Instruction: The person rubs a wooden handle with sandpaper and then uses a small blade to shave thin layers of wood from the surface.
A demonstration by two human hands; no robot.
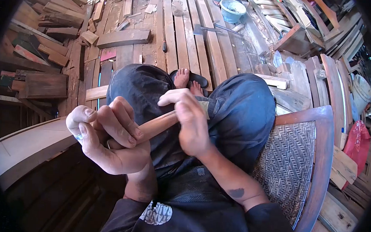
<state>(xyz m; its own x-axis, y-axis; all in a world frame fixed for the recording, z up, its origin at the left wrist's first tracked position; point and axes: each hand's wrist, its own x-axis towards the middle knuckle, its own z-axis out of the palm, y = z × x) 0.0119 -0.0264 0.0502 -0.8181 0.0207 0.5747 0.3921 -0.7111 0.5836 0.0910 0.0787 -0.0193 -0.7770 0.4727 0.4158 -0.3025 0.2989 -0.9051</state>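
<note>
A smooth, pale wooden stick [157, 127] slants across my lap between both hands. My left hand [112, 139] is closed around its lower end, palm turned up and fingers curled over it; a ring shows on one finger. My right hand [190, 125], slightly blurred, wraps the upper end, with thumb and forefinger over the wood. From behind the right fingers sticks out a small flat tan piece [205, 108], its kind unclear. Both hands are above my dark trousers [243, 113].
A woven-cane chair or bench panel [287, 160] stands at my right, and a curved board [31, 145] at my left. Offcuts [124, 38] and a dark-handled tool [164, 46] lie on the plank floor. Farther off are a bucket [232, 11], a person's feet [218, 0] and stacked timber [57, 19].
</note>
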